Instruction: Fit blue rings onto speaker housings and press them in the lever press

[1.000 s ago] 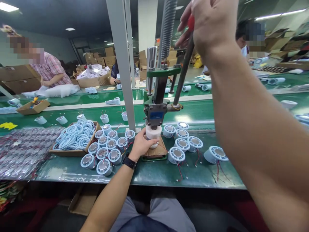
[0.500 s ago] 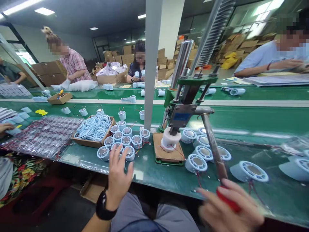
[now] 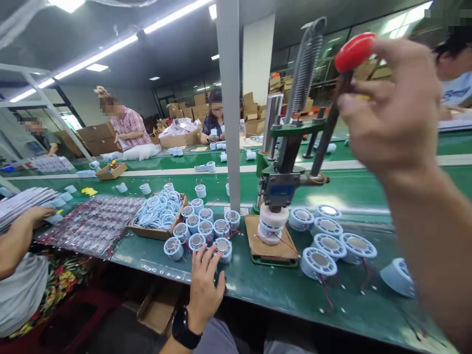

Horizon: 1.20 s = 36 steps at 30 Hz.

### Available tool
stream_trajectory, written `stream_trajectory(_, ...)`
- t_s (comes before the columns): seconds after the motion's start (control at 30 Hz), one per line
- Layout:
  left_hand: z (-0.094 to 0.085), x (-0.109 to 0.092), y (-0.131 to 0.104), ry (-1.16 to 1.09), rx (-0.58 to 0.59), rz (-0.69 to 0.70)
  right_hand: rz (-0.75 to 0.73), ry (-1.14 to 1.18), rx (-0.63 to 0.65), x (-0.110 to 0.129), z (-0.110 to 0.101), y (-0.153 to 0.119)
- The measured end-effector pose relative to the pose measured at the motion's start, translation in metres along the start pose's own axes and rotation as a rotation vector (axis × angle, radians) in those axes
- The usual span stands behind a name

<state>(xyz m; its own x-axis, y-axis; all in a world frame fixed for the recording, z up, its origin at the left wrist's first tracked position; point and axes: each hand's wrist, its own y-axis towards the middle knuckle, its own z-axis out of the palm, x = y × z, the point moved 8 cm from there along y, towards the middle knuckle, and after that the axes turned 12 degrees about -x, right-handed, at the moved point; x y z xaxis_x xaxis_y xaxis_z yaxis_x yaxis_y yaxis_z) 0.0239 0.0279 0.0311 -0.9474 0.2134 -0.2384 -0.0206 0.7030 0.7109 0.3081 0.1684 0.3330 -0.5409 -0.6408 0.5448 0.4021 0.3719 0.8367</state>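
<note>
My right hand [image 3: 400,103] is raised at the upper right, its fingers closed around the red-knobbed lever [image 3: 354,53] of a hand press [image 3: 283,191]. Beneath the ram, a white round pressing block [image 3: 274,215] stands over a light-blue round housing [image 3: 269,235] with thin red wires, on a cardboard-topped base [image 3: 258,253]. At the table's front edge my left hand [image 3: 205,280] is open, fingers spread. Its fingertips are at the nearest light-blue round units [image 3: 197,241] with grey metal discs; whether they touch is unclear.
Left of the units sits a cardboard box of light-blue rings [image 3: 158,209], beside wired parts under plastic [image 3: 96,223]. Finished-looking round units [image 3: 319,263] with wires stand right of the press. A grey post [image 3: 230,123] rises behind. A neighbour's arm [image 3: 22,231] reaches in at left.
My right hand has swung the lever from low at the front to upright, rising with it. The left hand stays open by the units. The view has shifted, showing more ceiling.
</note>
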Motion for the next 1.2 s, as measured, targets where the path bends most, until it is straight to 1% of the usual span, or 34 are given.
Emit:
stream_trajectory(0.03,0.002,-0.002,0.002,-0.009,0.049,0.024,-0.046,0.104,-0.038,0.003,-0.005,-0.03)
stream_trajectory(0.07,0.003,-0.004,0.003,-0.018,0.103,0.056,-0.07,0.193,-0.098,-0.002,-0.012,-0.065)
stream_trajectory(0.1,0.003,-0.007,0.005,-0.028,0.157,0.097,-0.051,0.231,-0.163,-0.014,-0.02,-0.101)
stream_trajectory(0.13,0.002,-0.009,0.007,-0.038,0.199,0.142,-0.001,0.224,-0.171,-0.031,-0.022,-0.137)
stream_trajectory(0.17,-0.002,-0.009,0.011,-0.048,0.221,0.185,0.089,0.195,-0.12,-0.052,-0.018,-0.17)
stream_trajectory(0.2,-0.008,-0.006,0.018,-0.054,0.214,0.217,0.187,0.155,-0.03,-0.072,-0.009,-0.199)
stream_trajectory(0.23,-0.017,0.002,0.028,-0.054,0.176,0.231,0.286,0.109,0.079,-0.09,0.003,-0.225)
stream_trajectory(0.27,-0.029,0.016,0.041,-0.043,0.113,0.221,0.379,0.069,0.179,-0.105,0.014,-0.245)
stream_trajectory(0.3,-0.042,0.035,0.057,-0.013,0.034,0.185,0.454,0.039,0.251,-0.115,0.024,-0.26)
stream_trajectory(0.33,-0.055,0.059,0.075,0.036,-0.039,0.13,0.511,0.017,0.283,-0.121,0.031,-0.268)
stream_trajectory(0.37,-0.067,0.085,0.093,0.105,-0.087,0.068,0.548,0.002,0.28,-0.124,0.035,-0.272)
stream_trajectory(0.4,-0.076,0.113,0.111,0.211,-0.096,0.003,0.571,-0.005,0.25,-0.123,0.036,-0.272)
stream_trajectory(0.43,-0.078,0.138,0.127,0.315,-0.041,-0.037,0.578,-0.004,0.21,-0.119,0.035,-0.271)
stream_trajectory(0.47,-0.074,0.158,0.14,0.386,0.061,-0.037,0.571,0.001,0.167,-0.114,0.032,-0.269)
stream_trajectory(0.5,-0.071,0.174,0.151,0.374,0.113,-0.03,0.548,0.004,0.134,-0.106,0.028,-0.269)
stream_trajectory(0.53,-0.068,0.186,0.161,0.352,0.137,-0.027,0.507,0.004,0.109,-0.098,0.021,-0.269)
stream_trajectory(0.6,-0.058,0.203,0.172,0.3,0.156,-0.01,0.362,-0.017,0.102,-0.078,0.004,-0.271)
stream_trajectory(0.67,-0.053,0.211,0.178,0.256,0.106,-0.001,0.18,-0.075,0.127,-0.058,-0.023,-0.274)
stream_trajectory(0.7,-0.053,0.212,0.179,0.226,0.066,-0.004,0.109,-0.117,0.129,-0.052,-0.041,-0.275)
stream_trajectory(0.77,-0.062,0.206,0.178,0.18,-0.048,-0.033,0.016,-0.254,0.063,-0.051,-0.09,-0.27)
stream_trajectory(0.8,-0.07,0.197,0.175,0.169,-0.106,-0.055,-0.013,-0.349,0.003,-0.057,-0.117,-0.266)
stream_trajectory(0.83,-0.079,0.185,0.171,0.167,-0.155,-0.076,-0.037,-0.446,-0.052,-0.066,-0.142,-0.26)
stream_trajectory(0.87,-0.088,0.168,0.165,0.166,-0.195,-0.092,-0.054,-0.532,-0.083,-0.079,-0.162,-0.255)
stream_trajectory(0.9,-0.095,0.147,0.157,0.152,-0.22,-0.101,-0.063,-0.597,-0.082,-0.096,-0.177,-0.251)
stream_trajectory(0.93,-0.1,0.123,0.148,0.111,-0.224,-0.095,-0.06,-0.637,-0.05,-0.115,-0.185,-0.248)
stream_trajectory(0.97,-0.104,0.097,0.136,0.042,-0.24,-0.09,-0.049,-0.656,-0.001,-0.134,-0.188,-0.246)
stream_trajectory(1.0,-0.1,0.071,0.123,-0.058,-0.194,-0.069,-0.04,-0.664,0.053,-0.152,-0.188,-0.245)
stream_trajectory(1.03,-0.09,0.043,0.107,-0.177,-0.094,-0.029,-0.037,-0.67,0.102,-0.166,-0.186,-0.245)
stream_trajectory(1.07,-0.076,0.015,0.088,-0.282,0.034,0.027,-0.038,-0.679,0.143,-0.178,-0.185,-0.244)
stream_trajectory(1.1,-0.06,-0.008,0.069,-0.363,0.145,0.064,-0.04,-0.693,0.18,-0.186,-0.183,-0.243)
stream_trajectory(1.13,-0.044,-0.023,0.05,-0.404,0.22,0.062,-0.036,-0.716,0.213,-0.191,-0.181,-0.241)
stream_trajectory(1.17,-0.03,-0.033,0.034,-0.418,0.248,0.053,-0.028,-0.749,0.232,-0.193,-0.179,-0.238)
stream_trajectory(1.2,-0.016,-0.037,0.022,-0.396,0.235,0.035,-0.019,-0.784,0.231,-0.189,-0.178,-0.234)
